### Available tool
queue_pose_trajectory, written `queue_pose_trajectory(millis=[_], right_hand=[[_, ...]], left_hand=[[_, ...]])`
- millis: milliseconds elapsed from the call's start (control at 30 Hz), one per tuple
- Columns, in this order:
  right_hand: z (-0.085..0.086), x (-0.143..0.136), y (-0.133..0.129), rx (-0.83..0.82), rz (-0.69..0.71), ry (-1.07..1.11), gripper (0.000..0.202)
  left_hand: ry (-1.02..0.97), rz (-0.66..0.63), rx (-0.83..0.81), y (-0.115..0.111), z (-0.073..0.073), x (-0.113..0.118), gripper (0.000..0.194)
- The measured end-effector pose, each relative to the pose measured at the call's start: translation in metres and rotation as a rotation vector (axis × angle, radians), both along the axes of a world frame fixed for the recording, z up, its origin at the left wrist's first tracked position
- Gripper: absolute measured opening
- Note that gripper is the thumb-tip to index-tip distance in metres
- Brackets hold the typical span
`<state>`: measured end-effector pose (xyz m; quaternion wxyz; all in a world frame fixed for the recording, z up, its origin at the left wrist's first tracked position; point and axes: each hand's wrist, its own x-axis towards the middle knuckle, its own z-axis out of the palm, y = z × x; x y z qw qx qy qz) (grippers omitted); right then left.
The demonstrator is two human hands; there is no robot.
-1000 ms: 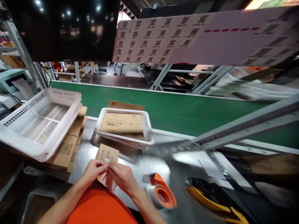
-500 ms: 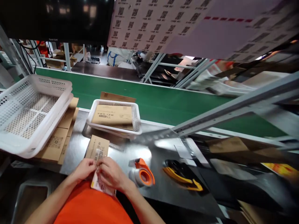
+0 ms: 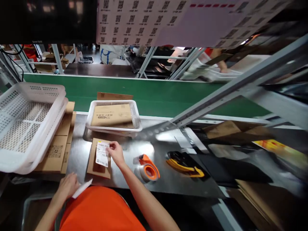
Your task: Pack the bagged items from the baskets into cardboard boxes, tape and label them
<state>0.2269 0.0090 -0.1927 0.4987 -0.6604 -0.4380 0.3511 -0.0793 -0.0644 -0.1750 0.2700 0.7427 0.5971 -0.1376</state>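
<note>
So, right hand (image 3: 115,152): arm (image 3: 144,199) slanting up from lower right, fingertips pinching the right edge of the white label (image 3: 102,154).
White label: over the cardboard box (image 3: 91,164) on the tabletop (image 3: 125,179); contact I can't tell.
Left hand (image 3: 68,185): low beside my orange top (image 3: 101,208), curled on a paper strip (image 3: 82,188).

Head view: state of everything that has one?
Box: lying flat
Label: over the box, gripped by right hand
Slip: in left hand
Front basket: holding cardboard
Left baskets: stacked
Tape: loaded in dispenser
Screen: dark
</note>
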Motion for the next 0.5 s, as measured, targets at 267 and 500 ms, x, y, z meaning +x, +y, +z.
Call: queue_pose_trajectory(millis=[267,500], right_hand=[[-0.041,-0.024,-0.012,0.018,0.092,-0.416,0.069],[-0.052,-0.022,-0.021,0.190,0.810,-0.888,0.052]], left_hand=[[-0.589,-0.464,0.366,0.025,-0.010,0.054,0.019],[-0.581,-0.353,0.241,0.019,-0.051,0.068,0.026]])
